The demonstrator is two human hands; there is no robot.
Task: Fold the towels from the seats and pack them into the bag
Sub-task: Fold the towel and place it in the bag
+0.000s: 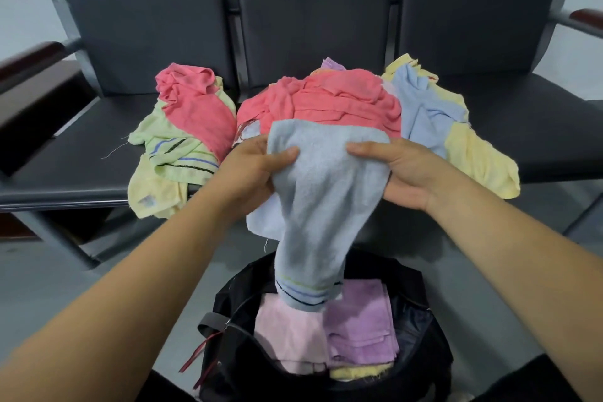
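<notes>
just above the open black bag (421, 281) on the floor, the left hand (251, 170) and right hand (399, 170) each pinch the upper edge of a light blue towel (326, 192), thumbs on top and fingers curled under. its striped end hangs down over the folded pink towel (287, 333) and folded purple towel (359, 320) lying in the bag beside a folded yellow towel (359, 373). behind the hands, on the dark seats (65, 157), unfolded towels sit heaped: a coral towel (342, 98) in the middle, a green striped towel (169, 148) to the left, a sky-blue towel (421, 108) over a pale yellow towel (476, 160) to the right.

Dark, seemingly wooden armrests (31, 59) flank the grey floor (49, 287).
</notes>
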